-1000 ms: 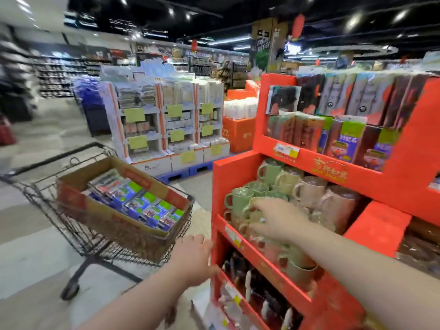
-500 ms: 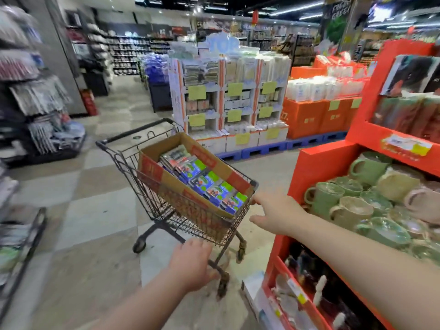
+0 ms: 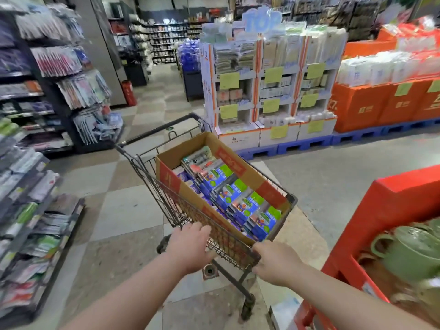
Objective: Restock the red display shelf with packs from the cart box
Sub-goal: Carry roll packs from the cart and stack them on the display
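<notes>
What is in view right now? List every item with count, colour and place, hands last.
cart: one, dark wire, centre aisle.
box: one, brown cardboard with red bands, inside the cart.
packs: many, mostly blue and green, stacked in the box.
red shelf: one, red, right edge.
mugs: several, green, on the red shelf.
white display: one, yellow tags, behind the cart.
orange boxes: several, far right.
hanging racks: packaged goods, left.
left hand: on the cart's near rim.
right hand: gripping the cart's near corner.
</notes>
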`<state>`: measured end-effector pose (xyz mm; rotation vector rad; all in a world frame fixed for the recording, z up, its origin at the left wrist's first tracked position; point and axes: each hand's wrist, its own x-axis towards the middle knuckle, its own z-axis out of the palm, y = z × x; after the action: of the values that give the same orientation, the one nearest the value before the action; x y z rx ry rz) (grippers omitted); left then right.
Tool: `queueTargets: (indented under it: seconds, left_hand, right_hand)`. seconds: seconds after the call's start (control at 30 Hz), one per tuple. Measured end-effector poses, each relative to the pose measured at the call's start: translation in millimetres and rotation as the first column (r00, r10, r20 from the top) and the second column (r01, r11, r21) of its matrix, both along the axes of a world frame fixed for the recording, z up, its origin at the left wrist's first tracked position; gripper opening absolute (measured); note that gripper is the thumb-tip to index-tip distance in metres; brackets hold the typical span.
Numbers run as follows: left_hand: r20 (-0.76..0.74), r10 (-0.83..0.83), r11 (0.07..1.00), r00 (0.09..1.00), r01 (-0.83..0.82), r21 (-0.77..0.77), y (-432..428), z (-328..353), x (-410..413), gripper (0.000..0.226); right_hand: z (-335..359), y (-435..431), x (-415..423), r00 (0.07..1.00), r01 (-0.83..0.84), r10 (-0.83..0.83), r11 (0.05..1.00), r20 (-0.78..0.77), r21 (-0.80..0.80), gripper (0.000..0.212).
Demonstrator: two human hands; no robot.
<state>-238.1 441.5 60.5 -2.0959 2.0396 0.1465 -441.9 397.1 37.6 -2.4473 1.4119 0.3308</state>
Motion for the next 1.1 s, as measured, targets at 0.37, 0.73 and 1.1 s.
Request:
queueTargets:
  seconds: [0.37,0.73,1.1]
  left_hand:
    - [-0.016,0.027,0.995,0.999,-0.029,-0.092,-116.5,18.1,6.8,0.056]
    - [-0.028,-0.070,0.995,0.997,0.072,0.073,-205.4,-27.6,34.0,0.055]
    - [-0.076,-0.199,0.929,0.977,0.212,0.304,-317.6,-91.6,109.1,0.062]
  right_hand:
    - [-36.3,-79.4,-7.3,0.999,-0.022,0.025,0.994,-0.023,0.109,0.036]
    - [-50.0,-167.1,18.0,0.990,0.140,-0.138,0.984,-0.025,0.112,0.037]
    - [-61.2,-271.4,97.4,0.947,0.321,-0.322,0.935,-0.023,0.152,0.032]
